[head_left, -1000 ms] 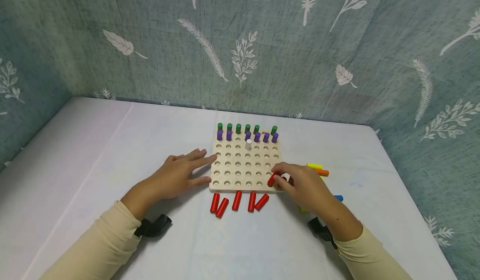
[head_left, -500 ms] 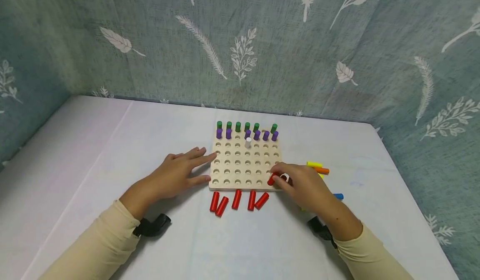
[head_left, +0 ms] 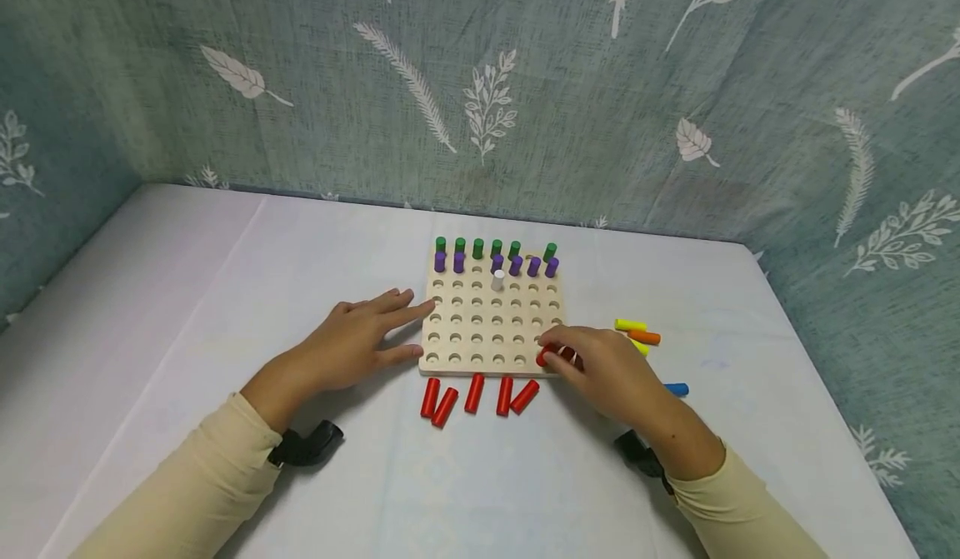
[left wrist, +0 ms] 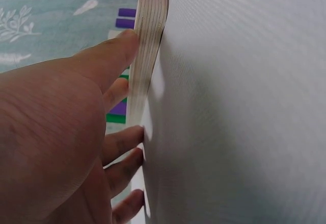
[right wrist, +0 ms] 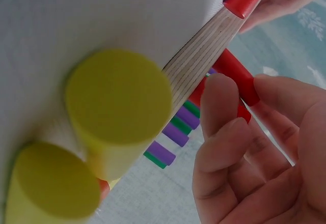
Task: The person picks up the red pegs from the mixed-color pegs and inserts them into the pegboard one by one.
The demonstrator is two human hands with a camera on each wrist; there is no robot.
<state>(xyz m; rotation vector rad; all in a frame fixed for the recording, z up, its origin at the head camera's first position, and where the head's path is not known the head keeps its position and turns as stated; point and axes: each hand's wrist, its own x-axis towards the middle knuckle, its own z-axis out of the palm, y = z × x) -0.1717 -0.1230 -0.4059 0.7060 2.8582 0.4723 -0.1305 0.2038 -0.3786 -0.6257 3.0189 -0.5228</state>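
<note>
A pale wooden pegboard lies flat on the table. My right hand pinches a red peg between thumb and fingers at the board's near right part. In the right wrist view that peg stands at the board's face; a second red peg shows partly behind the fingers. My left hand has its fingers spread, thumb and index finger touching the board's left edge. Green pegs and purple pegs stand in the two far rows, with one white peg in front.
Several loose red pegs lie along the board's near edge. To the right of the board are yellow pegs, an orange peg and a blue peg, some partly hidden by the right hand. A patterned cloth backs the table.
The red peg in my right hand has gone from tilted to more upright and shows less of its length. My left hand has stayed at the board's edge.
</note>
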